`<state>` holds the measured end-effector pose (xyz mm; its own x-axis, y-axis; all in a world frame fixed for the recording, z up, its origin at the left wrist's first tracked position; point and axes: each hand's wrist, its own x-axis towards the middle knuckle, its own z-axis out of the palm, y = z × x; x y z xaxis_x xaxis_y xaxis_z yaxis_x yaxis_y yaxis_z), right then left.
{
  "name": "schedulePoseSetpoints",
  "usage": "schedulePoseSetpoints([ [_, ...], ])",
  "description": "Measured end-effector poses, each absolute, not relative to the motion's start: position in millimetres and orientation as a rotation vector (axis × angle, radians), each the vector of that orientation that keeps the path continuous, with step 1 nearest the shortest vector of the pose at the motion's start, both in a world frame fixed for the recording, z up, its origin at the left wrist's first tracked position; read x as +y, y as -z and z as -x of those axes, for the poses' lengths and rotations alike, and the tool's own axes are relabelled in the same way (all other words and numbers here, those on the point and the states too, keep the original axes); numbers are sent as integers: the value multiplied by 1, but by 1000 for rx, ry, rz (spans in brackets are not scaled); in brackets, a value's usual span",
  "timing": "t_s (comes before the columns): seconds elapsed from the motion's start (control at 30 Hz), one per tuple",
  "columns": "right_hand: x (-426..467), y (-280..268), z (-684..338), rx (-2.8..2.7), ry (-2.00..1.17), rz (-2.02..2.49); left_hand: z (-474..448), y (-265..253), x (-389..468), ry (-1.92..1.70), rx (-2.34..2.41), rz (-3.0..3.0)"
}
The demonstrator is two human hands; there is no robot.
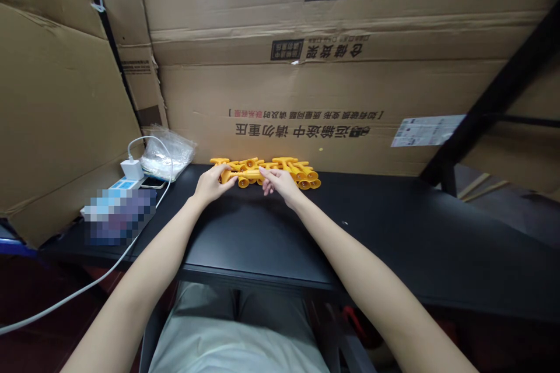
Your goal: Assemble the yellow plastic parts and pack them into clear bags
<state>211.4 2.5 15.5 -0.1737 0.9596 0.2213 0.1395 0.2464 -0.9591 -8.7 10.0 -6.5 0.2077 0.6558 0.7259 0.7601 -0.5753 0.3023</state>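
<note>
Several yellow plastic pieces (306, 177) lie in a row at the back of the black tabletop. They have T-shaped ends and flared, cup-like ends; their exact kind I cannot make out. In front of the row, both hands hold one yellow plastic piece (248, 174) lying sideways. My left hand (212, 185) is closed around its left end, thumb in front. At the right end, my right hand (282, 185) pinches it between thumb and forefinger, the other fingers curled below. Parts of the held piece are hidden by the fingers.
Large cardboard sheets (280, 87) stand behind the black table (245, 233). On the left are a clear plastic bag (168, 151), a white charger (132, 169) on a power strip, a phone (153, 182) and a white cable (100, 278). A black metal post (490, 93) slants at right.
</note>
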Motion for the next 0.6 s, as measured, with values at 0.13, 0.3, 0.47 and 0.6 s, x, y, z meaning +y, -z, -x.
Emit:
schedulePoseSetpoints([
  [0.13, 0, -17, -209, -1478, -1112, 1090, 8, 6, 9, 1301, -1358, 2318],
  [0.3, -1, -17, -207, -1401, -1184, 1133, 7, 6, 8, 1284, -1348, 2295],
  [0.47, -2, -18, -206, -1382, -1204, 1126, 7, 8, 11, 1258, -1362, 2270],
  [0.6, -3, -20, -206, -1353, -1222, 1148, 6, 9, 11, 1244, -1362, 2253],
])
